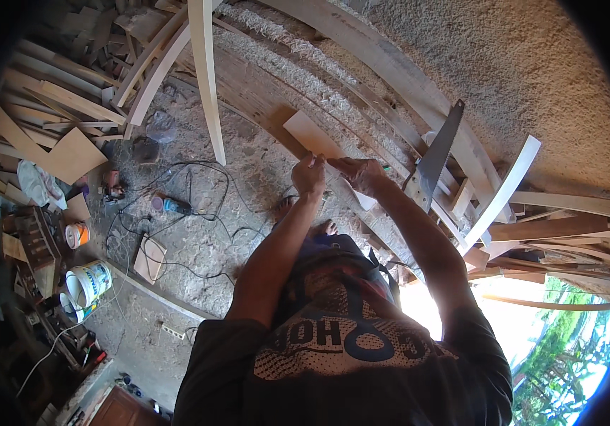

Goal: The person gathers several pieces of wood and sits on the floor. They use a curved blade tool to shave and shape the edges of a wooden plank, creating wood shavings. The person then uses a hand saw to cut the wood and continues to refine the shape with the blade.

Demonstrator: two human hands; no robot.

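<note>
A pale flat board lies at a slant over the wooden bench planks in front of me, its near end showing below my wrists. My left hand is closed in a pinch above the board's middle. My right hand is closed too, its fingertips meeting those of the left. What the fingers hold, if anything, is too small to make out. Right of my right hand, a handsaw rests on the bench with its blade pointing away.
A long curved plank and shavings line the bench's far side. Leaning strips and stacked offcuts crowd the left. A corded power tool and loose cables lie on the floor, near a white bucket. More planks stand right.
</note>
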